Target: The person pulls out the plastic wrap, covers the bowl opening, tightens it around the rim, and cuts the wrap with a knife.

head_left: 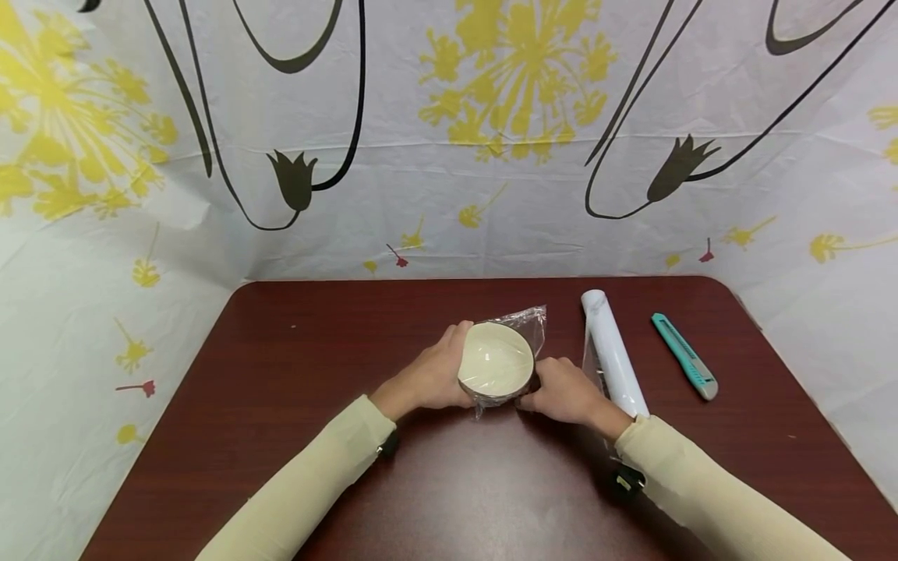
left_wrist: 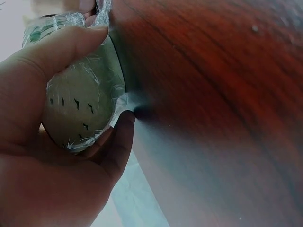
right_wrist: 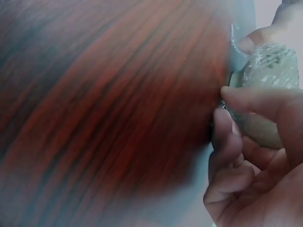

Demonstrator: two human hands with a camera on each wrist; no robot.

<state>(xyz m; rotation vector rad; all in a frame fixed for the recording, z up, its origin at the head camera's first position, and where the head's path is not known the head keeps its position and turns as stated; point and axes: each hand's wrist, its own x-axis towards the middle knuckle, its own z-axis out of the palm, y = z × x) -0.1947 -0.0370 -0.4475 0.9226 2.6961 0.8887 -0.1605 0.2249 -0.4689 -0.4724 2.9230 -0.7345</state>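
A cream bowl (head_left: 496, 360) stands upright around the middle of the table, covered in clear cling film (head_left: 531, 321). Loose film sticks out past its far right rim, and a small tail hangs at the near side. My left hand (head_left: 443, 375) grips the bowl from the left, thumb and fingers curved round its wall. In the left wrist view, small dark marks and wrinkled film show on the bowl wall (left_wrist: 75, 106). At the bowl's lower right side, my right hand (head_left: 567, 392) pinches cling film between thumb and curled fingers, close to the tabletop.
Right of my right hand lies a white roll of film (head_left: 616, 354), partly behind the wrist, with a clear loose edge along its left. Farther right is a teal utility knife (head_left: 684, 356). The dark red table (head_left: 337, 327) meets a patterned cloth backdrop (head_left: 393, 179).
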